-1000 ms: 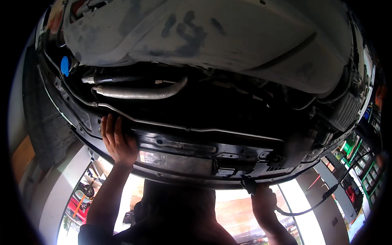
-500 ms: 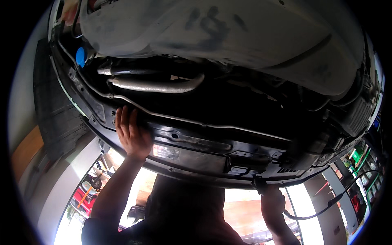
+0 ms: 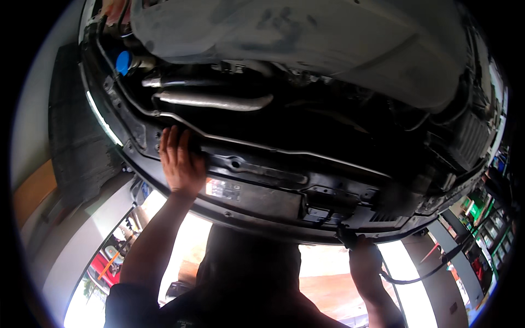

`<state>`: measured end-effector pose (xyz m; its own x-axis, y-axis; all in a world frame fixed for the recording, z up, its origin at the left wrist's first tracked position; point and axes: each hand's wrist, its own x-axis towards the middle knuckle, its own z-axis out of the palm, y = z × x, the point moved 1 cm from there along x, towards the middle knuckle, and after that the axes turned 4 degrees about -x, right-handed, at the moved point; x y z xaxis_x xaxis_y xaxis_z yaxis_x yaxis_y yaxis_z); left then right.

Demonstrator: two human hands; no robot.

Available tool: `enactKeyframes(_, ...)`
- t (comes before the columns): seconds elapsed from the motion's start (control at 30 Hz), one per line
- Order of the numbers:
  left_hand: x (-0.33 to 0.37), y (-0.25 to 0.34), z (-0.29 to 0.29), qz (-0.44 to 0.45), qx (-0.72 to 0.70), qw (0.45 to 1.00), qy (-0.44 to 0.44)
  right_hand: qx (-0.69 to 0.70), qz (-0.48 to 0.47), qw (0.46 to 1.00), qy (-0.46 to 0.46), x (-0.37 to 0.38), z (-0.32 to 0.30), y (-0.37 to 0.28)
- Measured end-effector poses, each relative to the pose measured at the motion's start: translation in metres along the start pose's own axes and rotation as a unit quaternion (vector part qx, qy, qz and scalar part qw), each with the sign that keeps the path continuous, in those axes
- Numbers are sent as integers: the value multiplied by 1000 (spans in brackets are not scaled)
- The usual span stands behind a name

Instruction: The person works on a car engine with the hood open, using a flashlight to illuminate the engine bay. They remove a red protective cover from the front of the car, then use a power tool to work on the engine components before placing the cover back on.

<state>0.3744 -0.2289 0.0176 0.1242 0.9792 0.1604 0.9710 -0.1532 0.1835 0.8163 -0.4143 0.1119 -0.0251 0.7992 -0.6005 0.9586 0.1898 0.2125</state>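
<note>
The long black plastic undertray panel (image 3: 257, 197), which curves across the front underside of the raised car, fills the middle of the view, and the left hand (image 3: 179, 161) is pressed flat against it, fingers spread and straight, holding it up at about nine o'clock from the panel's centre. Over the last second that hand has slid slightly along the panel edge, while the right hand (image 3: 363, 259) has stayed low at five o'clock, closed round a dark tool with a black hose (image 3: 432, 270) trailing off to the right; it looks as though the panel is being steadied for fastening. Above lie a silver exhaust pipe (image 3: 213, 100) and a blue round cap (image 3: 123, 61). The tool's tip is lost in shadow.
</note>
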Motion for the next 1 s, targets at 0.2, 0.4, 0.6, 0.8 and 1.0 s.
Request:
enactKeyframes(0.2,-2,1,2,-1,-3,1000,-5,-22,11,998,-65,3,-8,-2)
enactKeyframes(0.4,-2,-1,4,8,13,1000,-7,34,29,990,-132,15,-25,-2)
enactKeyframes(0.6,-1,-2,9,11,26,999,-17,75,34,986,-147,21,-26,2)
enactKeyframes(0.8,0,0,8,15,32,999,-18,81,44,980,-175,21,-25,2)
enactKeyframes(1.0,-1,0,8,17,17,1000,-10,72,36,980,-181,14,-17,2)
